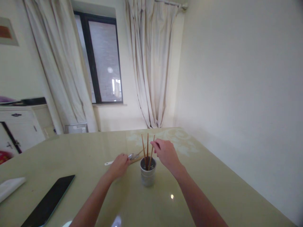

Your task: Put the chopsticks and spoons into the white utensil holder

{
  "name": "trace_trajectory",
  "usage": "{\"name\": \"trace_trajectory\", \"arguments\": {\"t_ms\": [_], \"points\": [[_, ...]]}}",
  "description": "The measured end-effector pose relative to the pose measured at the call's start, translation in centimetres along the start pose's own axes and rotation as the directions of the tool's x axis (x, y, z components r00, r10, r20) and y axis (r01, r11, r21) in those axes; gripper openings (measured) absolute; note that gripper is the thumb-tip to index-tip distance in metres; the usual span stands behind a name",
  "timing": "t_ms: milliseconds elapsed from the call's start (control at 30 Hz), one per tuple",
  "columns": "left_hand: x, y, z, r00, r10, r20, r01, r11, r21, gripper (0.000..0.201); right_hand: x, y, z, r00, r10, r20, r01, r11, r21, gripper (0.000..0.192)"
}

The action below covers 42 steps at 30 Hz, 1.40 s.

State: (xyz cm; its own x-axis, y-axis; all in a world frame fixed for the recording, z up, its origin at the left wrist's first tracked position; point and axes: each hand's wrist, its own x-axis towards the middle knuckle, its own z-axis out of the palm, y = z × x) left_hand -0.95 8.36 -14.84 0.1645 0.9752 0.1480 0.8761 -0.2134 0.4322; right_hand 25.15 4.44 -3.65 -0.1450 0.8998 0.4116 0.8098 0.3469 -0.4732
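Observation:
A small grey cup [148,176] stands on the glossy green table [213,189] and holds three wooden chopsticks [147,148] upright. My right hand [165,153] pinches the top of the rightmost chopstick in the cup. My left hand [120,164] rests on the table to the cup's left, its fingers closed over a bundle of utensils [134,157] lying flat: wooden chopsticks, metal pieces and a white handle [109,163] that sticks out to the left.
A dark tablet or phone [48,201] lies near the table's front left, with a white cloth [10,186] at the left edge. A white cabinet [21,126], curtains and a window stand behind. A plain wall runs along the right.

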Motion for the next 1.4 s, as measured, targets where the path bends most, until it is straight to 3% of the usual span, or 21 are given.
{"name": "trace_trajectory", "arguments": {"t_ms": [100,167,267,367,467,567,633,733,867,967,1233,1400], "points": [[0.0,1.8,-2.1,0.988,0.027,-0.152,-0.065,0.965,-0.256,0.026,-0.3,-0.5,0.4,0.997,-0.081,-0.012,0.082,0.994,0.071,0.035],[-0.3,4.1,-3.0,0.970,0.065,-0.235,-0.169,0.874,-0.456,0.029,-0.4,-1.0,1.3,0.991,-0.135,-0.019,0.135,0.955,0.264,0.027],[-1.2,7.7,-3.3,0.947,0.122,-0.296,-0.290,0.717,-0.634,0.026,-0.4,-1.3,2.7,0.993,-0.118,-0.022,0.106,0.780,0.617,0.021],[-1.5,9.4,-3.0,0.938,0.127,-0.322,-0.324,0.655,-0.683,0.025,0.1,-0.9,3.1,0.997,-0.051,-0.055,0.075,0.664,0.744,0.023],[-0.8,7.9,-2.7,0.930,0.115,-0.349,-0.322,0.713,-0.622,0.031,0.4,0.1,1.3,0.986,-0.002,-0.168,0.122,0.700,0.704,0.026],[0.1,4.3,-1.9,0.961,0.056,-0.270,-0.167,0.897,-0.409,0.031,0.4,1.2,-1.6,0.964,-0.001,-0.268,0.162,0.797,0.582,0.027],[0.5,2.1,-0.9,0.984,0.005,-0.178,-0.034,0.986,-0.165,0.027,0.3,1.8,-2.6,0.970,-0.021,-0.241,0.145,0.846,0.512,0.024],[0.3,0.2,0.8,0.993,-0.040,-0.111,0.044,0.998,0.037,0.023,0.4,2.0,-1.9,0.991,-0.034,-0.131,0.083,0.917,0.389,0.020],[-0.1,-0.5,2.2,0.998,-0.047,-0.052,0.052,0.993,0.102,0.018,0.5,1.4,1.2,1.000,-0.025,-0.019,0.028,0.984,0.175,0.011],[-0.1,-0.6,2.3,0.999,-0.041,-0.028,0.044,0.992,0.114,0.015,0.4,1.2,2.5,1.000,-0.009,0.011,0.008,0.993,0.119,0.005],[-0.1,-0.7,2.4,0.998,-0.051,-0.032,0.052,0.998,0.041,0.011,0.3,1.3,1.3,0.998,0.055,-0.010,-0.054,0.997,0.046,0.016],[0.0,-0.4,1.6,0.985,-0.088,-0.151,0.080,0.995,-0.057,0.015,0.1,0.8,0.6,0.998,0.029,-0.052,-0.026,0.998,0.065,0.019]]}}
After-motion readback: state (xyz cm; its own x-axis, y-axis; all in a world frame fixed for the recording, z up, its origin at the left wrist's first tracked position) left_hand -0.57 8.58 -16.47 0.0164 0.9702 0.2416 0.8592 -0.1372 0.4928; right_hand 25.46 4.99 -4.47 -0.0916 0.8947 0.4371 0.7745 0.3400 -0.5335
